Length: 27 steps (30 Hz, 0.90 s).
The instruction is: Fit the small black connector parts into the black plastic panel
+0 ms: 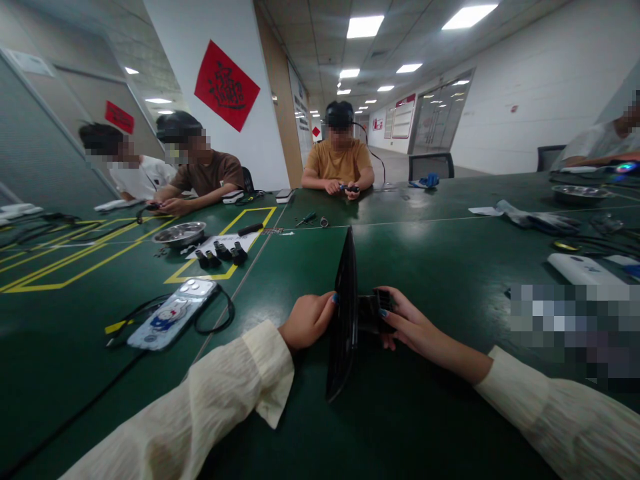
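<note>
A black panel (343, 313) is being held upright, edge-on, long axis pointing away, gripped by the left hand (306, 321), while a small black part (375, 312) is being pinched against it by the right hand (407, 327).

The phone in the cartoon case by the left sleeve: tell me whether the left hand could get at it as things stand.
Probably yes, once freed. The phone lies flat on the green table just beyond the left sleeve with nothing between them, only a black cable looped around it. But the left hand is gripping the upright black panel.
</note>
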Each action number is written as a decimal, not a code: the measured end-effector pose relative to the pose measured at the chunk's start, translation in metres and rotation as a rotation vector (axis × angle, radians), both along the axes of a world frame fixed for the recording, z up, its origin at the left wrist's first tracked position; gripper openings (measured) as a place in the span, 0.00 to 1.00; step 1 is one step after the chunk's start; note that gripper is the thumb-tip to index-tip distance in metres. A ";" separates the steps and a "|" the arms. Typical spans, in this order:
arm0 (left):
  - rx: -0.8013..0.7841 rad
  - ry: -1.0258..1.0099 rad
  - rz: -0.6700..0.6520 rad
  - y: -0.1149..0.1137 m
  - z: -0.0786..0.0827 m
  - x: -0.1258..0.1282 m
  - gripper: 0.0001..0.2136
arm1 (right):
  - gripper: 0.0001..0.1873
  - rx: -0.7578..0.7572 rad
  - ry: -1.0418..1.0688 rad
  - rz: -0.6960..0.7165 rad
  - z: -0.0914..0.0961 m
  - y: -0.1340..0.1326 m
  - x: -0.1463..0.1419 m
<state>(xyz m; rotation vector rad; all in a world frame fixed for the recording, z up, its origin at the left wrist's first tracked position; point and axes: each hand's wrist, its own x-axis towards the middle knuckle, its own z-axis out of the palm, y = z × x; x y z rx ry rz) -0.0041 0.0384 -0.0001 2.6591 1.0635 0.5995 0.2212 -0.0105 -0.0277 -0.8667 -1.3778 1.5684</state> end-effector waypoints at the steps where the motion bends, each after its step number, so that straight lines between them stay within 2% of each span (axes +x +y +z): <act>1: -0.005 -0.009 -0.001 0.000 0.000 0.000 0.17 | 0.25 0.002 -0.002 0.001 0.000 0.000 0.000; 14: 0.049 0.012 0.038 -0.005 0.003 0.001 0.11 | 0.24 -0.003 0.001 0.003 -0.001 0.001 -0.001; 20: 0.071 0.032 0.015 -0.005 0.002 -0.001 0.13 | 0.24 0.002 -0.004 0.005 -0.001 0.001 0.000; 27: 0.045 0.059 0.079 -0.005 0.004 0.003 0.15 | 0.24 0.000 -0.013 -0.005 0.000 0.001 0.000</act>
